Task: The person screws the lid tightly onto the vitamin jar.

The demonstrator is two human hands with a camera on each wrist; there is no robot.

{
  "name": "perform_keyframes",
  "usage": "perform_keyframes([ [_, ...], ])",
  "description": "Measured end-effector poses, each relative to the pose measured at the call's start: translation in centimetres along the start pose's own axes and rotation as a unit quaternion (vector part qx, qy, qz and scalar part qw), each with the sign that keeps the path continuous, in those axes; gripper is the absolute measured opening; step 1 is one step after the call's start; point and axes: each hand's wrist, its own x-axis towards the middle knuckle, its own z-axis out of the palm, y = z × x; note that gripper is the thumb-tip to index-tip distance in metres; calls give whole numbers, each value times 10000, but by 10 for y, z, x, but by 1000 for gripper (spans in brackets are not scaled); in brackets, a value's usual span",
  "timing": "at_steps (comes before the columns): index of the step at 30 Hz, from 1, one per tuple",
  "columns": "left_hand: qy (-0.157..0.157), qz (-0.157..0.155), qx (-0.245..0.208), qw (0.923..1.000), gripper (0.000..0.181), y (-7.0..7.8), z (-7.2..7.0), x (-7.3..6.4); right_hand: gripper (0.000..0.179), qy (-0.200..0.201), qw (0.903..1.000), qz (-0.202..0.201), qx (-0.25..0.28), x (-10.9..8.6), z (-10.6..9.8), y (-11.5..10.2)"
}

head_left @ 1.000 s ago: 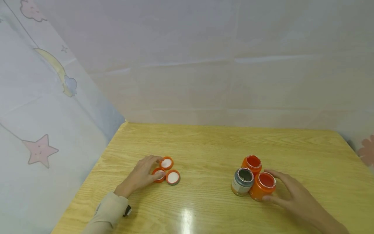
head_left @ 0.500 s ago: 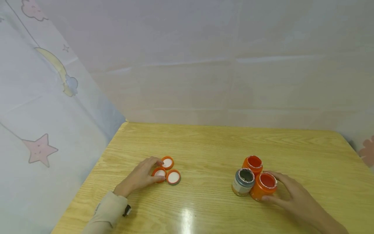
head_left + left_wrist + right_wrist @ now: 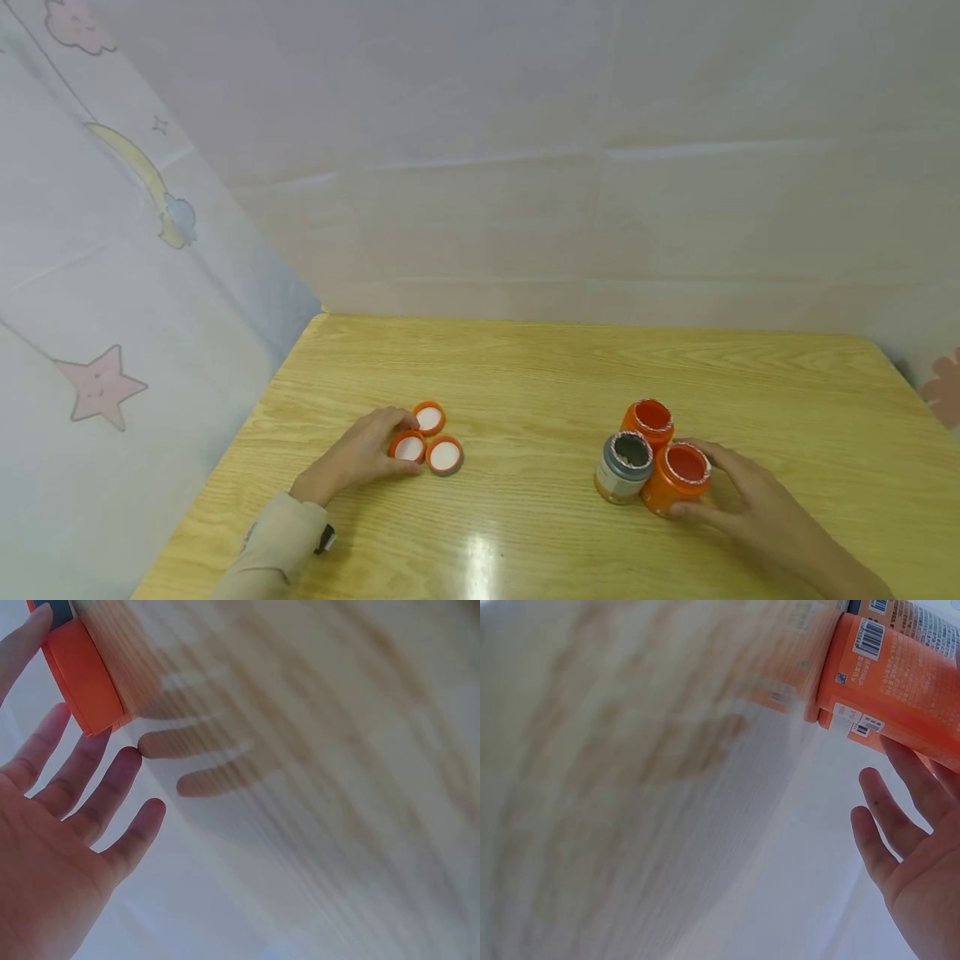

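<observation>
In the head view, my left hand (image 3: pixel 362 454) lies beside three upturned lids on the left of the table. Its thumb is at the near edge of the nearest orange lid (image 3: pixel 408 449), its fingers by the far orange lid (image 3: pixel 429 418); a grey-edged lid (image 3: pixel 445 456) lies to the right. The left wrist view shows loosely spread fingertips at the side of an orange lid (image 3: pixel 86 679). My right hand (image 3: pixel 757 521) spans the right side of an uncapped orange jar (image 3: pixel 663 492), fingers loosely spread. A grey jar (image 3: pixel 618 479) and another orange jar (image 3: pixel 633 418) stand against it.
The wooden table (image 3: pixel 525 375) runs back to a pale cloth backdrop (image 3: pixel 480 208) behind and at the sides. Wood surface separates the lids from the jars. A dark band (image 3: pixel 326 540) shows at the left sleeve (image 3: pixel 281 537).
My left thumb has slipped from over the nearest orange lid to its near edge. The right hand, the jars and the lids stay nearly where they were.
</observation>
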Motion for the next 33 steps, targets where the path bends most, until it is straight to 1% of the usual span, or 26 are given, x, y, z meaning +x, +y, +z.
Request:
perform_keyframes([
  [3,-33,-81,62,9999,53,1,-1,0,75,24,10000,-60,-7,0,1,0],
  [9,-31,-52,160,9999,52,3,-1,0,76,130,9996,-202,-115,1,2,-1],
  [16,-84,-130,208,9997,54,1,-1,0,77,-13,9999,-121,-84,2,1,-2],
  [22,-142,-206,112,9996,54,1,-2,-1,72,16,9997,-154,-192,1,0,-3],
  [27,-153,-169,90,9997,53,2,-3,-2,70,127,9994,-234,-240,1,1,-4],
  [31,-144,-105,103,9998,53,4,-5,-2,73,98,9995,-146,-277,-1,0,-3],
  [33,-149,-79,121,9998,53,6,-6,-3,74,40,9996,-19,-282,-2,-1,-2],
])
